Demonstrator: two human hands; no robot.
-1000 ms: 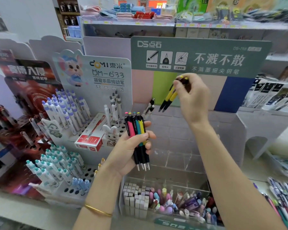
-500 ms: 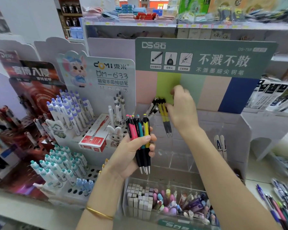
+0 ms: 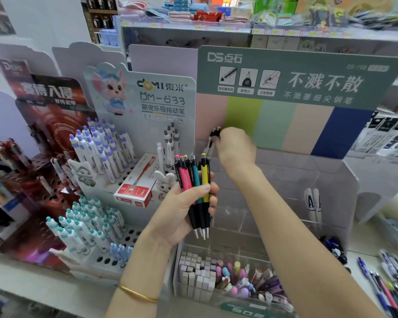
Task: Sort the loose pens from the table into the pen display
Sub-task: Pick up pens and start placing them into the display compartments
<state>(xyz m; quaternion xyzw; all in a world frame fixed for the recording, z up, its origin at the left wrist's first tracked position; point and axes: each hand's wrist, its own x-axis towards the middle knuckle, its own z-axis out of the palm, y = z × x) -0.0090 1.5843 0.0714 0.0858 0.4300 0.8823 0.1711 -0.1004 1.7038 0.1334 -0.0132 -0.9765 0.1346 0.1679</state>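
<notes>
The right hand (image 3: 236,148) has dropped from the display's coloured backboard to the pen display's (image 3: 285,180) top-left slot. Its yellow pens are now hidden behind it, probably seated. Its fingers curl at the black pen tops (image 3: 216,131); whether they grip cannot be told. The left hand (image 3: 182,203) clamps the remaining pens (image 3: 194,177), and loose pens (image 3: 391,290) wait on the desk (image 3: 372,239).

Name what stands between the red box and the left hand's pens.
A white rabbit figure, in the head view, between the red box and the pens in the left hand.
</notes>
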